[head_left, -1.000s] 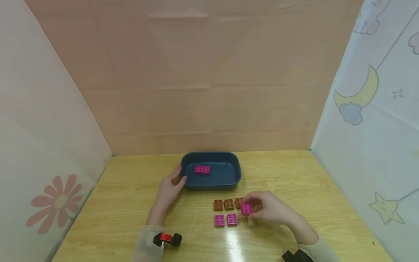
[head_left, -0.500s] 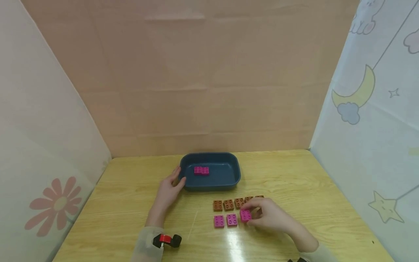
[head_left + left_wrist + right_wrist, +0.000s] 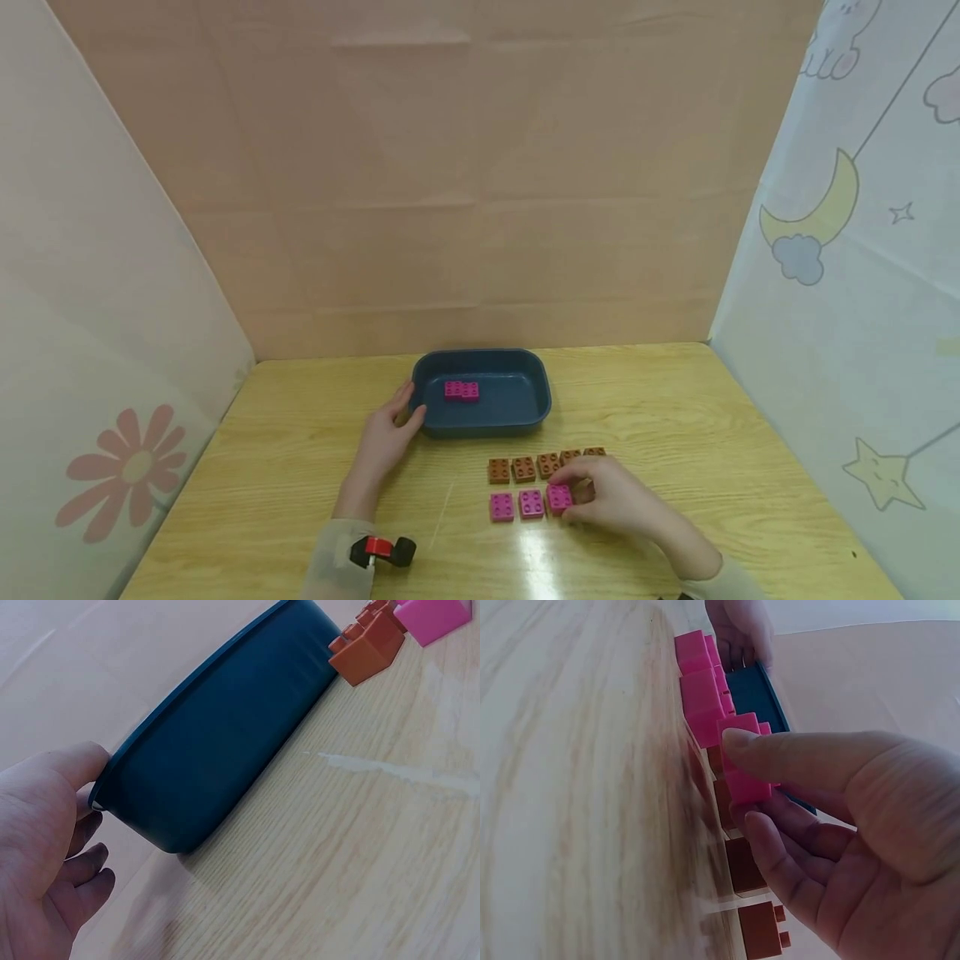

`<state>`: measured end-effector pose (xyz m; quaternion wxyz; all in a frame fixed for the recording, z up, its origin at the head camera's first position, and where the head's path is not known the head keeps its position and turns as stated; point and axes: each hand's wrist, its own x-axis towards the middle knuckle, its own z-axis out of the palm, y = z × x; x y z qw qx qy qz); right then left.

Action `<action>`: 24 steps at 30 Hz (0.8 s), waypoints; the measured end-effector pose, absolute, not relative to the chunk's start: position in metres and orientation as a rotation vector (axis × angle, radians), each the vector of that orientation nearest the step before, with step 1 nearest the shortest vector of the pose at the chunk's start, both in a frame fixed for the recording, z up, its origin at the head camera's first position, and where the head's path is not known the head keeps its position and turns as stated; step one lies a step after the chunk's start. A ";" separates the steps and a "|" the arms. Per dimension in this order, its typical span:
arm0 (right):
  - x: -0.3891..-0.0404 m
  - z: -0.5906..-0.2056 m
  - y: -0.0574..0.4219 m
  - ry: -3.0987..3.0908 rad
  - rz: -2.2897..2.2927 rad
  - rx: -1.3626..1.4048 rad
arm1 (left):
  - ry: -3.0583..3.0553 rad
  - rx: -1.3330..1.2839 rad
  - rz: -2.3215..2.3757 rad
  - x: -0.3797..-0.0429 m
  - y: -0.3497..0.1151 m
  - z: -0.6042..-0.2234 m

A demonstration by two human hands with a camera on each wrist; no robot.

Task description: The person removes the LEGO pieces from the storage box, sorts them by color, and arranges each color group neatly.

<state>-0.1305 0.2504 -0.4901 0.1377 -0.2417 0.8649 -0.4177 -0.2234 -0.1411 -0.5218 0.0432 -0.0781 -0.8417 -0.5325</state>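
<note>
My right hand (image 3: pixel 617 497) pinches a pink toy brick (image 3: pixel 558 497) between thumb and fingers, at the right end of a short row with two other pink bricks (image 3: pixel 531 503). In the right wrist view the held brick (image 3: pixel 744 761) shows its studs facing right, with the thumb across its near side. My left hand (image 3: pixel 387 435) holds the left front corner of a dark blue tray (image 3: pixel 480 432); in the left wrist view its thumb lies at the rim and its other fingers curl beside the wall. Inside the tray sit two pink bricks (image 3: pixel 461 391) side by side.
Behind the pink row runs a row of several brown bricks (image 3: pixel 523 469), its right end close to the right hand. The wooden table (image 3: pixel 285 467) is bounded by a tan back wall (image 3: pixel 480 208) and patterned side sheets (image 3: pixel 847 350).
My right hand has moved left and slightly nearer with the pink brick, bringing it beside the other two, and more of the brown row shows. The left hand stays at the tray.
</note>
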 end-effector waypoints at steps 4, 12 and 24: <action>-0.131 -0.493 0.250 2.524 -1.181 -0.717 | -2.573 -0.249 -1.623 -0.222 -0.141 -0.521; -0.130 -0.492 0.249 2.642 -1.051 -0.794 | -2.573 -0.239 -1.628 -0.222 -0.140 -0.521; -0.131 -0.493 0.249 2.696 -0.975 -0.860 | -2.578 -0.247 -1.619 -0.222 -0.140 -0.518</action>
